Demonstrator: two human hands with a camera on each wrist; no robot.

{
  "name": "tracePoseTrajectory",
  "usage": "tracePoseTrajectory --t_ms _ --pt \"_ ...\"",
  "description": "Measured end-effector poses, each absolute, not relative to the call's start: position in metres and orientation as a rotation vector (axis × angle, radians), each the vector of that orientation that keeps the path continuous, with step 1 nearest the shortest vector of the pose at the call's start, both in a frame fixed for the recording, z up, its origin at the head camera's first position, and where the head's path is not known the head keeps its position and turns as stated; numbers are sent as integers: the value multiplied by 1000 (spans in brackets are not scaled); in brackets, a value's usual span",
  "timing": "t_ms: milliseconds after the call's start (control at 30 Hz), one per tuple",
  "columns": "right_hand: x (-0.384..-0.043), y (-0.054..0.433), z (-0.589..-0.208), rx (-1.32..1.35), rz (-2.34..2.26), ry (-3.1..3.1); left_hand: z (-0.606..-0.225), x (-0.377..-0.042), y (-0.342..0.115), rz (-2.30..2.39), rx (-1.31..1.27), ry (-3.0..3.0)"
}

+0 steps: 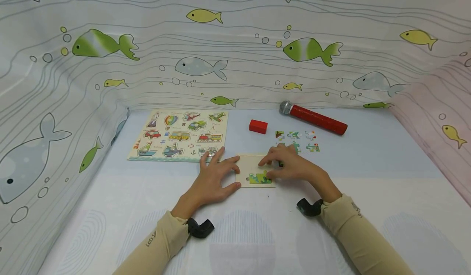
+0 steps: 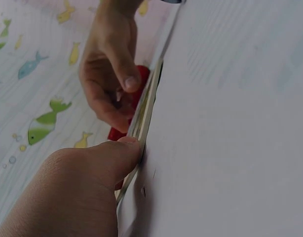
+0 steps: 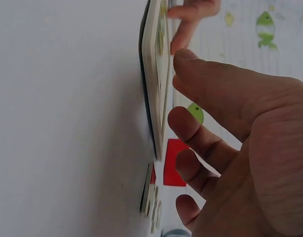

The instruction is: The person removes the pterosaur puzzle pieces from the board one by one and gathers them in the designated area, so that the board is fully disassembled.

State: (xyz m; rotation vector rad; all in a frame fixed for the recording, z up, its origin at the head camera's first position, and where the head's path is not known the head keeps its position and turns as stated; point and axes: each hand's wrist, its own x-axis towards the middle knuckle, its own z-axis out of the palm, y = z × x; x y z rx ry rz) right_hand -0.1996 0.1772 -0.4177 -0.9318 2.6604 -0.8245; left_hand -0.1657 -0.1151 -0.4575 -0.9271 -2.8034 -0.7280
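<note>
A small pale puzzle board point(image 1: 243, 171) lies on the table between the hands, with joined green puzzle pieces point(image 1: 259, 178) in its lower right part. The left hand point(image 1: 211, 181) holds the board's left side, thumb at the lower corner and fingers at the upper one; in the left wrist view its thumb point(image 2: 124, 155) presses the edge. Over the board's right side is the right hand point(image 1: 294, 164), its thumb near the joined pieces. Its fingers point(image 3: 183, 123) are loosely bent, with nothing visible between them. A dark puzzle piece point(image 1: 281, 163) shows partly beneath this hand.
Several loose puzzle pieces point(image 1: 310, 135) lie behind the right hand, partly covered by it. A red block point(image 1: 258, 126) and a red microphone point(image 1: 318, 119) sit farther back. A vehicle picture board point(image 1: 176, 136) lies back left, close to the left fingertips. Patterned cloth walls point(image 1: 235, 42) surround the table.
</note>
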Motion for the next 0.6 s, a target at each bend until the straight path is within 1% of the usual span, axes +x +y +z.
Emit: tracePoseTrajectory --t_ms 333,600 --pt "-192 164 -418 -1041 -814 2595 -458 -166 -115 -732 -929 -2792" --pt "-191 164 -419 -1043 -812 2580 -457 -165 -115 -726 -928 -2800"
